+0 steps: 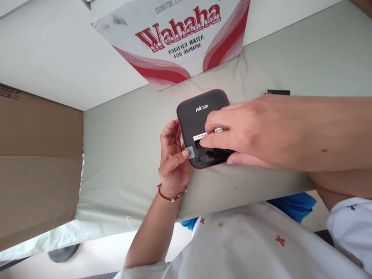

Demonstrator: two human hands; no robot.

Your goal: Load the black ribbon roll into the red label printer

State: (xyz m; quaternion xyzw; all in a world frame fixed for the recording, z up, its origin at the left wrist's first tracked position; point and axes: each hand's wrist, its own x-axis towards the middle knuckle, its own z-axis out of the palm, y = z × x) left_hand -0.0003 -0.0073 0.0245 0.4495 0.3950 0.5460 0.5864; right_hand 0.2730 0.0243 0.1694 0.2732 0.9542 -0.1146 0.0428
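Clamping the left edge of a black, rounded, red-rimmed plastic device [189, 116]: left hand [174, 155], thumb on a grey translucent tab [191, 152]. Right hand [252, 131], fingers bent, touches the device's lower face; pinching or not, cannot tell. Smooth white wall [52, 50]; pale green cloth-covered table [124, 147] under the device. Brown cardboard box [40, 182], left; white-and-red printed cardboard carton [174, 62], centre; contents hidden.

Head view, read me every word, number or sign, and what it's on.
"Wahaha": red-and-white carton.
"PURIFIED WATER FOR DRINKING": same carton.
Stamped number, cut off, digits unsure: same carton.
"FEJE", roughly, then characters too small: black device.
Warning triangle, print too small: white label on the device.
Dark print, unreadable: brown cardboard.
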